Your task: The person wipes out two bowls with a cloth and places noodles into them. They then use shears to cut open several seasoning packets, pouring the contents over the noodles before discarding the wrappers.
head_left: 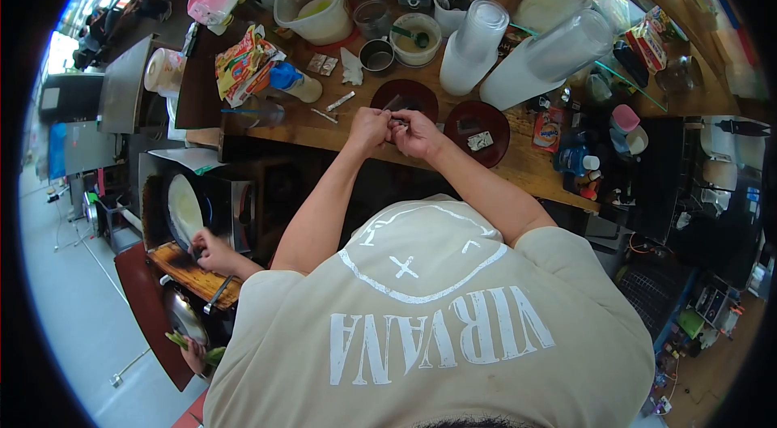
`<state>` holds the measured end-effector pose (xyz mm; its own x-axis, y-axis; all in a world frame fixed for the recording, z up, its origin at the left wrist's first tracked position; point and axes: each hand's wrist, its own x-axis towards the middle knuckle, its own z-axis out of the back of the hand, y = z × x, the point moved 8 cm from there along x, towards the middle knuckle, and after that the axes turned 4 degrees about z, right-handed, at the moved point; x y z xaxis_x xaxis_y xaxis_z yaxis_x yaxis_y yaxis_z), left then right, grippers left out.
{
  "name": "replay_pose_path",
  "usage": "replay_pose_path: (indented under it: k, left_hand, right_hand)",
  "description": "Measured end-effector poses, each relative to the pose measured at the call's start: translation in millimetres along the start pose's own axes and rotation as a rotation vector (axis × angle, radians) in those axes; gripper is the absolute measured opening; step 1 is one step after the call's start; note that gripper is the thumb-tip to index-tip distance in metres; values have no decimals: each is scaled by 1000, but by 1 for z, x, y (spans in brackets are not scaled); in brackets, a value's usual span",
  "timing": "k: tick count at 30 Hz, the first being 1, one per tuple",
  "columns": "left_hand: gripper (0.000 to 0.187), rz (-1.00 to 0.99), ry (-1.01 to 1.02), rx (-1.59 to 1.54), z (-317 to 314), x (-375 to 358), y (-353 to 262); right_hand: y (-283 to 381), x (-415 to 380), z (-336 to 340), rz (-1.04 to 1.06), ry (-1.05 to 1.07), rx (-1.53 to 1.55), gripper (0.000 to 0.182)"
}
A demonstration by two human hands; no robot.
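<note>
My left hand (371, 127) and my right hand (415, 135) meet over the front of the wooden table, fingers closed and pinched together. A small thing seems to be between the fingertips, but I cannot make out what it is. Just behind my hands lies a dark red plate (422, 93), partly hidden by them. A second dark red plate (494, 154), with a torn silver wrapper (480, 140) on it, is to the right of my right hand.
Stacked plastic cups (473, 47), a metal cup (377, 55), a tub of batter (312, 7) and a container with a green spoon (415, 39) stand behind. At left, another person's hand (215, 253) is by a round pan (185, 206) holding a pale crepe.
</note>
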<state>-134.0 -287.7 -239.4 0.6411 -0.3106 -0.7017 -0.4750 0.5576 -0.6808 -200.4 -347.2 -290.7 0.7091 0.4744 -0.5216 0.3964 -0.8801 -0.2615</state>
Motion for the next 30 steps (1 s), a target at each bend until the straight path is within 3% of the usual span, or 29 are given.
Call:
replay_pose_path:
  k: [4, 8, 10, 14, 16, 26, 30]
  left_hand:
    - [34, -8, 43, 21, 1, 1, -3]
    - [35, 8, 38, 8, 0, 0, -3]
    - [35, -47, 18, 45, 0, -5, -6]
    - [34, -97, 9, 111, -3, -4, -5]
    - [37, -243, -45, 305, -1, -3, -14]
    - [30, -323, -107, 731, -2, -23, -52]
    - [30, -386, -119, 865, -8, -34, -65]
  right_hand:
    - [5, 8, -2, 51, -49, -85, 20]
    - [5, 15, 1, 96, -128, 35, 18]
    - [9, 15, 10, 155, -273, 49, 11]
    - [15, 19, 18, 164, -303, 60, 10]
    - [18, 16, 18, 183, -319, 6, 9]
    - [30, 15, 23, 283, -392, 7, 4]
    - [27, 14, 18, 229, -385, -10, 6]
